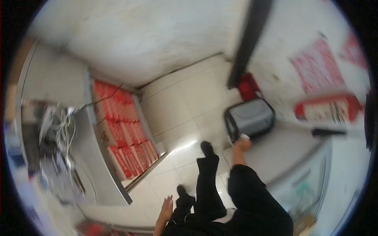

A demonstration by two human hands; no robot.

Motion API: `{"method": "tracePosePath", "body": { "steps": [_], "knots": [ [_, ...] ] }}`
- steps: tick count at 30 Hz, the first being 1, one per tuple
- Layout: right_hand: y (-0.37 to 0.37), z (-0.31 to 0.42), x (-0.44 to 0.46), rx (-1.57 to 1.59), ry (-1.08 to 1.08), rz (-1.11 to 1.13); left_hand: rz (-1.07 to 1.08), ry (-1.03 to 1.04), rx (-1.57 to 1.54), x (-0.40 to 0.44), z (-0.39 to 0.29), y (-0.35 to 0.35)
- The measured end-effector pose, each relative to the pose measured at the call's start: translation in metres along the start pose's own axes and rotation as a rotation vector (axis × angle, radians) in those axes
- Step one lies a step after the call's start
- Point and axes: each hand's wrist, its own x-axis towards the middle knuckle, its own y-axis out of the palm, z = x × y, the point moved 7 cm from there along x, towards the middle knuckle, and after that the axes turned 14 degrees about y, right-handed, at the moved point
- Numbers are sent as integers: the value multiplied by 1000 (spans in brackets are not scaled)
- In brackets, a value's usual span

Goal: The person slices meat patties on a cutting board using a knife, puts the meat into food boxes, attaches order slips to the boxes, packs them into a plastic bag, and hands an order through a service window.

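My right hand [243, 146] reaches forward beside the near edge of a silver-and-black box-shaped appliance [252, 118]. Its fingers look closed around a small white thing [245, 137], too blurred to name. Whether the hand also touches the appliance, I cannot tell. Low in the view, my left hand [167, 206] hangs over the tiled floor [173, 106] with its fingers stretched out, holding nothing.
Red-and-white packs [128, 157] fill a low shelf on the left. Tangled white cables [65, 129] lie on the grey desk [82, 153]. A red fire extinguisher [328, 109] is by the right wall. A dark post [250, 39] stands behind a red object [249, 86].
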Motion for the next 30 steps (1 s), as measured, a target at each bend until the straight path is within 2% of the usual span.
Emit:
{"method": "tracePosePath", "body": {
  "steps": [3, 5, 6, 7, 8, 9, 10, 12, 13, 14, 16, 18, 20, 21, 23, 25, 27, 30],
  "knots": [
    [24, 31, 50, -289, -225, 19, 129, -251, -193, -15, 35, 43],
    [52, 46, 70, -494, -390, 116, 125, -100, -225, -12, 42, 66],
    [80, 37, 90, -516, -451, 245, 172, -154, -286, -8, 40, 71],
    [115, 13, 111, -603, -755, 370, 119, -182, -306, 0, 39, 68],
    [104, 31, 82, -796, -533, 484, 152, -111, -261, 10, 35, 70],
    [118, 23, 77, -1014, -611, 457, 197, -37, -214, 17, 26, 69],
    [122, 20, 75, -1223, -690, 412, 82, -7, -232, 25, 1, 50],
    [155, -20, 107, -1439, -1121, 481, 9, 2, -265, 26, -15, 32],
    [155, -34, 118, -1511, -1341, 450, -42, 19, -292, 23, -22, 19],
    [140, -21, 108, -1556, -1538, 324, -73, 52, -286, 16, -33, 4],
    [80, 27, 91, -932, -920, 367, -151, 110, -321, -5, -20, -4],
    [56, 42, 79, -359, -716, 538, -245, 177, -358, -35, 1, -10],
    [-12, 77, -2, -533, -371, 457, -337, 223, -343, -72, 29, -15],
    [-21, 79, -23, -379, -481, 428, -400, 245, -355, -92, 44, -17],
    [-55, 92, -98, -103, -742, 403, -408, 127, -385, -138, 90, -8],
    [-97, 104, -189, 105, -964, 414, -564, 216, -448, -183, 149, 10],
    [-142, 98, -286, 268, -1145, 437, -529, -25, -452, -230, 219, 32],
    [-206, 65, -422, 423, -1359, 540, -631, -232, -395, -285, 335, 68]
  ]
}}
